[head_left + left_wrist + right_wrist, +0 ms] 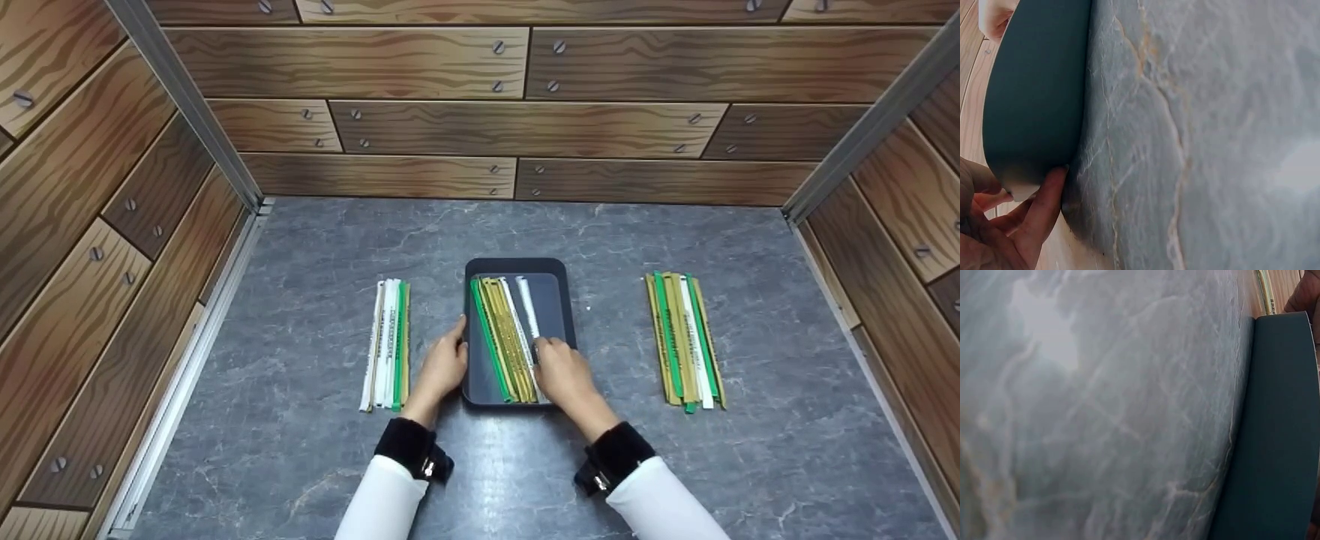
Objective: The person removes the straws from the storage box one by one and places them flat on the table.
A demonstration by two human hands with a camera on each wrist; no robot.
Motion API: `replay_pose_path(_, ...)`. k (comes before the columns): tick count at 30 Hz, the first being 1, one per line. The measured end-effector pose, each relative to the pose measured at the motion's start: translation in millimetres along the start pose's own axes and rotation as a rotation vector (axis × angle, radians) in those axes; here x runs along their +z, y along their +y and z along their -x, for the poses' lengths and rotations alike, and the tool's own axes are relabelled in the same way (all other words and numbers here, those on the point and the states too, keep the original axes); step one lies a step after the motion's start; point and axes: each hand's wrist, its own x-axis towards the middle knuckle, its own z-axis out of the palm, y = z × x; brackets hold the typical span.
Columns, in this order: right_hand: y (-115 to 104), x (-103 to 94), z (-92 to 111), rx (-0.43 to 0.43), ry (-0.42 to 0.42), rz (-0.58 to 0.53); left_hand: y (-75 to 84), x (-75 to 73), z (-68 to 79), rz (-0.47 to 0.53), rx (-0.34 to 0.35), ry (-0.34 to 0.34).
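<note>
A dark grey tray (pixel 559 307) lies lengthwise in the middle of the table, holding a row of slim paper-wrapped sticks (pixel 510 341) in green, gold and white. My left hand (pixel 442 364) holds the tray's left side; in the left wrist view its fingers (pixel 1044 205) touch the outer wall near a corner. Reaching over the right part of the tray, my right hand (pixel 564 373) pinches a white wrapped stick (pixel 526 300) that slants apart from the row. Its fingertips are hidden in the head view, and the right wrist view mostly shows the tray's outer wall (pixel 1269 427).
To the left lies a bundle of white, green and gold wrapped sticks (pixel 388 345). Another bundle, mostly gold and green, lies to the right (pixel 684 341). Wood-patterned panels (pixel 420 127) enclose the grey marbled table (pixel 315 465) at the back and both sides.
</note>
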Motion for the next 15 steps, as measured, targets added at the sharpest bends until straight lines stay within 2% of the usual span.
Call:
replay_pose_path(5,2.5,-0.4,0.1,-0.007,0.003,-0.049,0.0,-0.2,0.2,0.000,0.000,-0.006)
replay_pose_path(10,5.6,-5.5,1.2,-0.037,0.053,-0.132,0.3,-0.7,0.1,0.000,-0.004,-0.003)
replay_pose_path(15,7.4,-16.3,2.6,-0.027,0.097,-0.235,-0.2,0.0,-0.5,0.003,0.003,0.007)
